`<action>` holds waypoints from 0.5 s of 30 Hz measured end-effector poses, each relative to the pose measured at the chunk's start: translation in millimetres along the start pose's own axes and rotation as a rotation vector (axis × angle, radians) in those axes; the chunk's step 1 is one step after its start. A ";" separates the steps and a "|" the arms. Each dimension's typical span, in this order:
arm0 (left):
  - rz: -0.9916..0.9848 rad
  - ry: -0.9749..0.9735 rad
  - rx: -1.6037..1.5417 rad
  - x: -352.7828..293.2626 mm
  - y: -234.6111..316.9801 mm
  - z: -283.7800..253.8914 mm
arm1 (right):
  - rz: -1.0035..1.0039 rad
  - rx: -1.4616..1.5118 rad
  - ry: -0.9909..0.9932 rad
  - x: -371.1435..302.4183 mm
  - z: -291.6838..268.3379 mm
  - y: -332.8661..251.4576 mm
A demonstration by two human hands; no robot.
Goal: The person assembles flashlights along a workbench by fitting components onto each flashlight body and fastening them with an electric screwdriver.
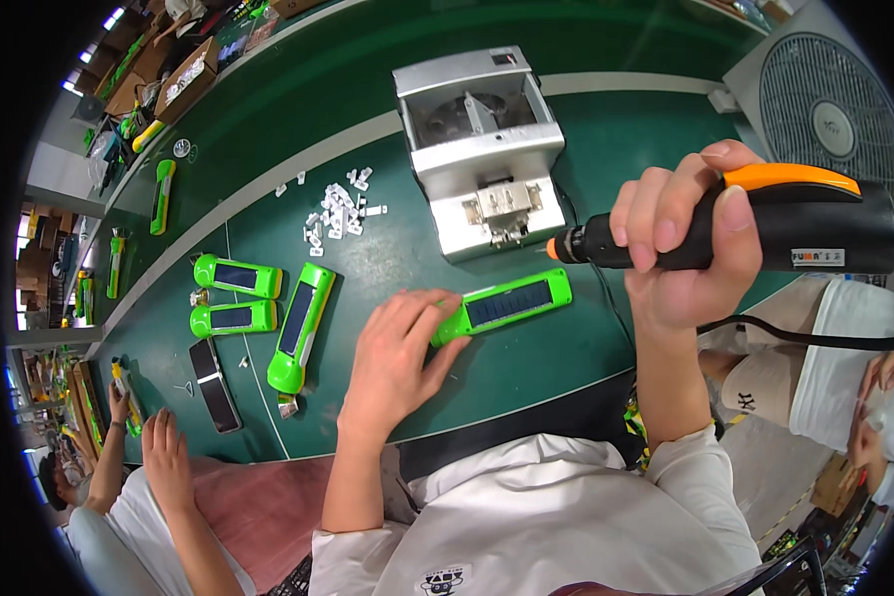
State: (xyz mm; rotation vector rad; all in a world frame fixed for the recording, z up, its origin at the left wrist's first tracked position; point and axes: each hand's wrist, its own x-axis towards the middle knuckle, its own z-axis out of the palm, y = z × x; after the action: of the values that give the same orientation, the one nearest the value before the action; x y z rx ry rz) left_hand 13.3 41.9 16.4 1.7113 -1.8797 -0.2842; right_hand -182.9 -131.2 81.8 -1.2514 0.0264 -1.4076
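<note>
Right hand (pixel 687 233): screwdriver (pixel 824 223); room between casing (pixel 512 304), table edge (pixel 526 404).

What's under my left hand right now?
Your left hand partly covers one end of a green device. Its dark panel and opposite end are visible; the portion behind your hand, and anything beneath your palm, can't be seen.

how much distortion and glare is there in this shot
In the head view, edges of the green table curve and the corners are black; in that same view the silver machine shows bright highlights, while the left hand and green device look fairly sharp.
</note>
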 end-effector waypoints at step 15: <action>-0.027 -0.015 -0.062 0.7 -13.4 -2.0 | -0.033 -0.172 -0.071 7.2 27.4 41.1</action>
State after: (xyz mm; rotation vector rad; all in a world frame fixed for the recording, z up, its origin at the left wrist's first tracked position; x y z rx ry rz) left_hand 25.7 39.5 11.3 1.6988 -1.8405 -0.3637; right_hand -134.1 -132.1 71.5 -1.4486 0.0800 -1.4113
